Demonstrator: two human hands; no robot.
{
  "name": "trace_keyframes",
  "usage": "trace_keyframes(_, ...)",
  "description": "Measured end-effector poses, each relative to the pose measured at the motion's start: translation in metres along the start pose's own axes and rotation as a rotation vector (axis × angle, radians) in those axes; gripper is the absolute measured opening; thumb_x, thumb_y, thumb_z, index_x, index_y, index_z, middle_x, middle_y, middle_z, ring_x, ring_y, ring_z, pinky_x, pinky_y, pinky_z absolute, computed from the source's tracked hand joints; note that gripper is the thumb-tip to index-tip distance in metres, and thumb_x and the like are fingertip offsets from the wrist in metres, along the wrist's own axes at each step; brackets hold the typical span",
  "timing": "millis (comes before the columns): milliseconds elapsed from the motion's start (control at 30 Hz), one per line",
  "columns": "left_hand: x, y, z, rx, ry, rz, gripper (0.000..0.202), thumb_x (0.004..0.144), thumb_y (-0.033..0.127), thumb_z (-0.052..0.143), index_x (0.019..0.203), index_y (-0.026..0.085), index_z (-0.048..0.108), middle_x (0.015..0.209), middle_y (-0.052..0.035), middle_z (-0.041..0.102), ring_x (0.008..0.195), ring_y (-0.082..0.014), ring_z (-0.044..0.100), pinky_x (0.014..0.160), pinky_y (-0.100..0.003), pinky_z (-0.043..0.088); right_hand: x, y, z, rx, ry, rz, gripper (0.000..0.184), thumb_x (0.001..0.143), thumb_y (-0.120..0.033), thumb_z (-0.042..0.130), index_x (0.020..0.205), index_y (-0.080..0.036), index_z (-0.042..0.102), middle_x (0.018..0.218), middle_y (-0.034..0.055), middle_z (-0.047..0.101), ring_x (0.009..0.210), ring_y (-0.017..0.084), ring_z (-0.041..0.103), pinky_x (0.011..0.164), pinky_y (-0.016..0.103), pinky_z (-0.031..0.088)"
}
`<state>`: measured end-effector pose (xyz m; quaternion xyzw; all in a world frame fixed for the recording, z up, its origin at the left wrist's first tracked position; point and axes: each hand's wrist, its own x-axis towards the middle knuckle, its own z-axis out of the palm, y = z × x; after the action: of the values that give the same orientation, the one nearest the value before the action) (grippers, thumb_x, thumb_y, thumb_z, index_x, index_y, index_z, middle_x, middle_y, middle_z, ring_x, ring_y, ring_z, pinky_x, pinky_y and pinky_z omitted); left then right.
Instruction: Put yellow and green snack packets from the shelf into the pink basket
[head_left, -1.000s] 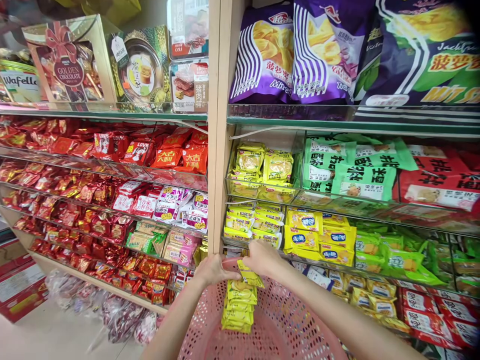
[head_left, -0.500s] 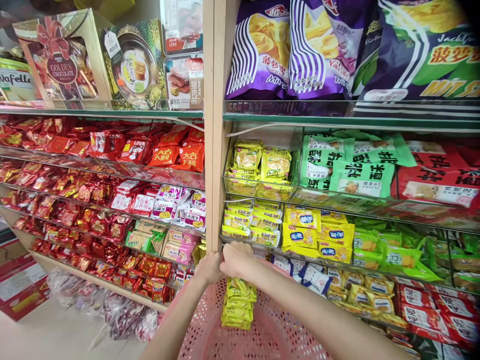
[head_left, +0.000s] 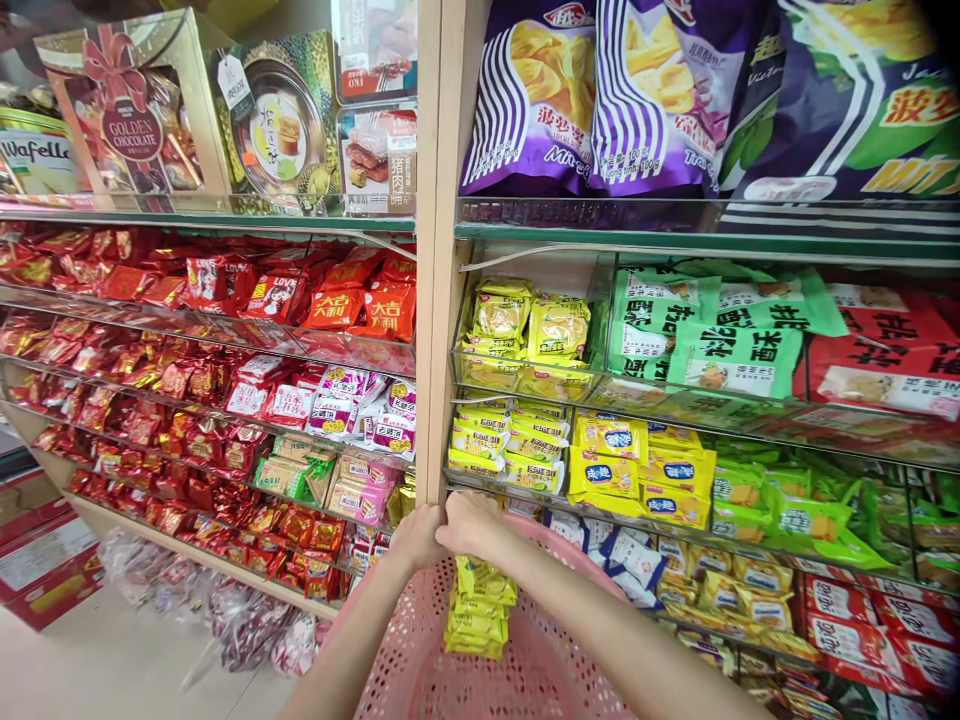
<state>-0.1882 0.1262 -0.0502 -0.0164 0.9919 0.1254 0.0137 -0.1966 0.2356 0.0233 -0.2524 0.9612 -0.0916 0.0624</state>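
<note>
A pink perforated plastic basket [head_left: 540,670] is held up against the shelf front, low in the middle. My left hand [head_left: 417,538] is closed on its far rim. My right hand [head_left: 471,522] sits right beside it, fingers curled over the top of a stack of small yellow snack packets [head_left: 478,605] that hangs against the basket's inner wall. Directly above the hands is a shelf bin of matching yellow packets [head_left: 501,443].
Clear-fronted shelf bins hold red sweets [head_left: 150,390] at left, yellow and green packets [head_left: 772,490] at right. Purple chip bags [head_left: 585,95] and gift boxes [head_left: 127,115] fill the top shelf. A wooden upright [head_left: 439,250] divides the units. Bagged goods lie on the floor [head_left: 90,670] at lower left.
My right hand moved left and down onto the stack, laying its yellow packet on top. It now rests closed beside my left hand. The view shifted slightly.
</note>
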Motion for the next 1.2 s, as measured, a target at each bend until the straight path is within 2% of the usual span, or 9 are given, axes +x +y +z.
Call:
trace_keyframes(133, -0.001, 0.000, 0.001, 0.014, 0.013, 0.003, 0.019, 0.069, 0.022, 0.058, 0.088, 0.020, 0.062, 0.096, -0.0120, 0.068, 0.093, -0.0309, 0.066, 0.071, -0.033, 0.048, -0.002, 0.009, 0.016, 0.052, 0.055, -0.022, 0.024, 0.070, -0.018, 0.055, 0.090, -0.012, 0.068, 0.096, 0.0173, 0.070, 0.089, 0.030, 0.066, 0.065, 0.032, 0.046)
trace_keyframes(267, -0.002, 0.000, -0.001, 0.006, 0.019, 0.016, 0.015, 0.072, 0.024, 0.056, 0.085, 0.022, 0.062, 0.087, -0.0104, 0.070, 0.088, -0.0307, 0.067, 0.066, -0.031, 0.047, -0.011, 0.023, 0.030, 0.144, 0.129, -0.052, 0.014, 0.075, -0.017, 0.050, 0.081, -0.017, 0.063, 0.082, 0.0069, 0.069, 0.076, 0.021, 0.065, 0.058, 0.025, 0.039)
trace_keyframes(400, -0.002, -0.001, -0.001, -0.015, 0.029, 0.024, 0.016, 0.074, 0.032, 0.056, 0.084, 0.022, 0.063, 0.085, -0.0106, 0.070, 0.088, -0.0311, 0.068, 0.064, -0.029, 0.046, -0.032, 0.049, 0.039, 0.270, 0.219, -0.158, 0.015, 0.087, -0.024, 0.043, 0.087, -0.020, 0.057, 0.076, -0.0008, 0.065, 0.069, 0.013, 0.060, 0.060, 0.021, 0.039)
trace_keyframes(500, -0.003, -0.001, -0.001, -0.034, 0.031, 0.036, 0.021, 0.072, 0.040, 0.059, 0.083, 0.022, 0.064, 0.086, -0.0111, 0.070, 0.089, -0.0317, 0.067, 0.063, -0.028, 0.045, -0.045, 0.077, 0.046, 0.321, 0.301, -0.361, 0.019, 0.088, -0.030, 0.047, 0.101, -0.020, 0.057, 0.100, 0.0042, 0.063, 0.092, 0.017, 0.059, 0.080, 0.026, 0.043)
trace_keyframes(567, -0.003, 0.000, -0.001, -0.042, 0.031, 0.038, 0.025, 0.071, 0.043, 0.060, 0.083, 0.023, 0.065, 0.087, -0.0114, 0.071, 0.089, -0.0315, 0.067, 0.064, -0.028, 0.045, -0.048, 0.093, 0.051, 0.257, 0.275, -0.480, 0.040, 0.082, -0.035, 0.058, 0.120, -0.023, 0.053, 0.129, 0.0071, 0.051, 0.116, 0.023, 0.047, 0.098, 0.033, 0.035)
trace_keyframes(633, -0.004, 0.001, -0.002, -0.044, 0.031, 0.035, 0.026, 0.071, 0.044, 0.060, 0.084, 0.022, 0.065, 0.087, -0.0116, 0.071, 0.088, -0.0313, 0.068, 0.064, -0.028, 0.045, -0.046, 0.102, 0.057, 0.184, 0.211, -0.526, 0.070, 0.074, -0.043, 0.068, 0.136, -0.024, 0.040, 0.144, 0.0068, 0.037, 0.130, 0.026, 0.033, 0.108, 0.038, 0.023)
trace_keyframes(700, -0.004, 0.001, -0.004, -0.040, 0.033, 0.031, 0.026, 0.070, 0.043, 0.060, 0.086, 0.022, 0.065, 0.087, -0.0117, 0.071, 0.087, -0.0310, 0.068, 0.064, -0.029, 0.045, -0.041, 0.106, 0.061, 0.150, 0.174, -0.532, 0.086, 0.070, -0.049, 0.071, 0.142, -0.023, 0.032, 0.147, 0.0065, 0.033, 0.133, 0.025, 0.026, 0.111, 0.039, 0.016)
trace_keyframes(767, -0.004, 0.001, -0.005, -0.037, 0.038, 0.030, 0.027, 0.070, 0.042, 0.060, 0.087, 0.022, 0.064, 0.088, -0.0118, 0.071, 0.088, -0.0310, 0.068, 0.065, -0.029, 0.045, -0.036, 0.106, 0.063, 0.145, 0.169, -0.534, 0.092, 0.068, -0.052, 0.071, 0.144, -0.023, 0.028, 0.147, 0.0063, 0.034, 0.135, 0.023, 0.024, 0.112, 0.037, 0.012)
trace_keyframes(1200, 0.000, -0.004, 0.001, -0.026, 0.063, 0.035, 0.022, 0.070, 0.042, 0.057, 0.079, 0.023, 0.063, 0.081, -0.0080, 0.070, 0.081, -0.0282, 0.068, 0.057, -0.026, 0.041, -0.032, 0.102, 0.066, 0.130, 0.258, -0.470, 0.081, 0.074, -0.053, 0.064, 0.142, -0.026, 0.030, 0.140, 0.0064, 0.043, 0.129, 0.025, 0.032, 0.109, 0.043, 0.013)
